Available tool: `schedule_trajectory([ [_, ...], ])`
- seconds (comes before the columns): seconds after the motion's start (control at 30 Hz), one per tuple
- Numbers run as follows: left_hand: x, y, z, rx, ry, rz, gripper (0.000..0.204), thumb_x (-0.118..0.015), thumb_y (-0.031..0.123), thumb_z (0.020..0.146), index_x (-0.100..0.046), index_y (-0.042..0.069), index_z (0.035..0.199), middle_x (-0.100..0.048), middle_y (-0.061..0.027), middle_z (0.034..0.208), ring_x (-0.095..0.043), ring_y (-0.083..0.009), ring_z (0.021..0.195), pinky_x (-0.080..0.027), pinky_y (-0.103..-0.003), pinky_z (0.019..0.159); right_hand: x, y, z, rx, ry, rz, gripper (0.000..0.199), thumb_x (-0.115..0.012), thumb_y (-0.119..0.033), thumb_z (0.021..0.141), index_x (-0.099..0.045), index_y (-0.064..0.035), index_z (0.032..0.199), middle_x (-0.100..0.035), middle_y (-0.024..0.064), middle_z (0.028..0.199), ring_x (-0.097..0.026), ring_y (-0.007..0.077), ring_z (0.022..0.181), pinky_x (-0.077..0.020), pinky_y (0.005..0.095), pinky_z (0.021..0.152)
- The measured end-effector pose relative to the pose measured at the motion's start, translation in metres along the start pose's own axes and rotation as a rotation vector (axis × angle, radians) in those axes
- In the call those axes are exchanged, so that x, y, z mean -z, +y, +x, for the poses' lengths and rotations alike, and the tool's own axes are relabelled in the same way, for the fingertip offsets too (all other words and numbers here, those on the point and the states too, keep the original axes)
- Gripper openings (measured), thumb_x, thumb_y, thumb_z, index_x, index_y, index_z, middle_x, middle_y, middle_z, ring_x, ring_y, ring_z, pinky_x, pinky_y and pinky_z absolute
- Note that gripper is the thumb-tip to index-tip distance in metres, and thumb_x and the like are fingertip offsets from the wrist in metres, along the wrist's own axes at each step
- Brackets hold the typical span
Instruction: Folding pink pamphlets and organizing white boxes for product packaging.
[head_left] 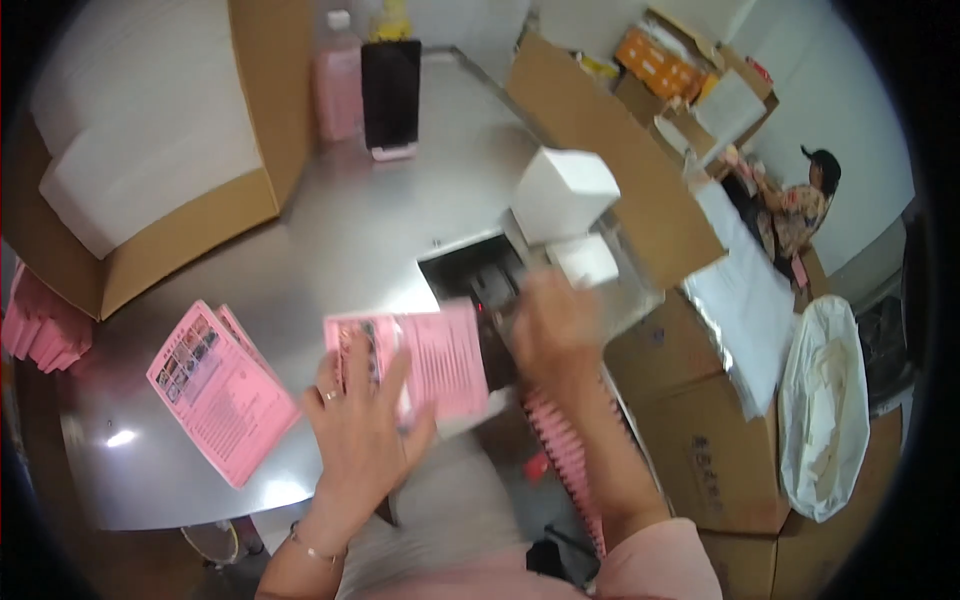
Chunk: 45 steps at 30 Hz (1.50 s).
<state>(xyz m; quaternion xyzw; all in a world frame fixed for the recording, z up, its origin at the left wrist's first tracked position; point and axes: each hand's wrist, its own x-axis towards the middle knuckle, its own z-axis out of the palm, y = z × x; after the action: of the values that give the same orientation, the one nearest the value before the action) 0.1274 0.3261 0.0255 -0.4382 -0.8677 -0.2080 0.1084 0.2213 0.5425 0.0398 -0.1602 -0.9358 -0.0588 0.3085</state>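
My left hand (365, 405), with a ring on a finger and a bracelet at the wrist, lies with fingers spread on a pink printed packet or leaflet (447, 360). That pink piece reaches to the edge of a dark recess (480, 270) in the metal table, where a small red light shows. Just right of the recess is my right hand (560, 325), blurred by motion; its fingers look curled, but whether they hold anything is hidden. Beneath my right forearm hangs a pink strip (568, 450) with dark toothed edges. More pink printed pieces (225, 390) lie stacked at the left.
An open carton (190, 235) stands at the far left; a phone (391, 100) and a pink bottle (338, 80) are at the back. White blocks (565, 195) sit behind my right hand. Cartons (700, 450) and a white sack (825, 410) fill the right. Another person (800, 210) sits beyond.
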Motion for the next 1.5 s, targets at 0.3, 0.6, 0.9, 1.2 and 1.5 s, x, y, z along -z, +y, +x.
schedule_trajectory([
  [0.3, 0.012, 0.002, 0.003, -0.050, 0.002, 0.079, 0.058, -0.076, 0.047, 0.075, -0.064, 0.006, 0.116, -0.054, -0.0179, 0.127, -0.049, -0.0383, 0.110, -0.035, -0.048, 0.086, -0.036, 0.083, -0.005, -0.263, 0.085, 0.008, 0.013, -0.066, -0.011, 0.089, -0.071, 0.0003, 0.095, -0.058, 0.0141, 0.089, -0.056, 0.0315, 0.089, -0.0464, 0.0436, 0.079],
  [0.6, -0.004, -0.002, -0.007, -0.234, -0.108, -0.254, 0.053, -0.076, 0.030, 0.076, -0.063, 0.003, 0.120, -0.054, -0.0178, 0.108, -0.053, -0.0350, 0.092, -0.044, -0.047, 0.075, -0.016, 0.039, -0.013, -0.113, 0.122, 0.303, 0.031, -0.057, -0.004, 0.092, -0.064, 0.0002, 0.122, -0.062, 0.0195, 0.129, -0.057, 0.0392, 0.121, -0.0461, 0.0444, 0.103],
  [0.9, 0.015, 0.008, 0.002, -0.126, -0.078, -0.317, 0.084, -0.079, 0.023, 0.073, -0.043, 0.005, 0.147, -0.053, -0.0163, 0.101, -0.053, -0.0335, 0.091, -0.042, -0.045, 0.077, -0.031, -0.068, 0.003, 0.289, -0.287, 0.313, 0.026, -0.065, -0.019, 0.082, -0.067, -0.0047, 0.103, -0.061, 0.0158, 0.096, -0.061, 0.0363, 0.091, -0.0287, 0.0751, 0.105],
  [1.2, 0.112, 0.021, -0.035, -0.201, -0.308, -1.311, 0.054, -0.075, 0.010, 0.081, -0.058, -0.001, 0.131, -0.057, -0.0207, 0.122, -0.057, -0.0318, 0.112, -0.047, -0.040, 0.099, -0.046, -0.001, 0.003, -0.034, -0.720, 0.095, 0.017, -0.063, -0.017, 0.091, -0.067, -0.0012, 0.096, -0.068, 0.0228, 0.089, -0.069, 0.0404, 0.081, -0.0540, 0.0459, 0.068],
  [1.5, 0.097, -0.041, -0.065, 0.126, -0.012, -0.162, 0.051, -0.061, 0.008, 0.091, -0.050, 0.003, 0.140, -0.048, -0.0227, 0.139, -0.046, -0.0408, 0.128, -0.037, -0.049, 0.108, -0.023, 0.035, -0.015, -0.290, -0.115, -0.136, 0.024, -0.073, -0.016, 0.086, -0.064, -0.0047, 0.106, -0.060, 0.0139, 0.106, -0.055, 0.0359, 0.100, -0.0459, 0.0459, 0.088],
])
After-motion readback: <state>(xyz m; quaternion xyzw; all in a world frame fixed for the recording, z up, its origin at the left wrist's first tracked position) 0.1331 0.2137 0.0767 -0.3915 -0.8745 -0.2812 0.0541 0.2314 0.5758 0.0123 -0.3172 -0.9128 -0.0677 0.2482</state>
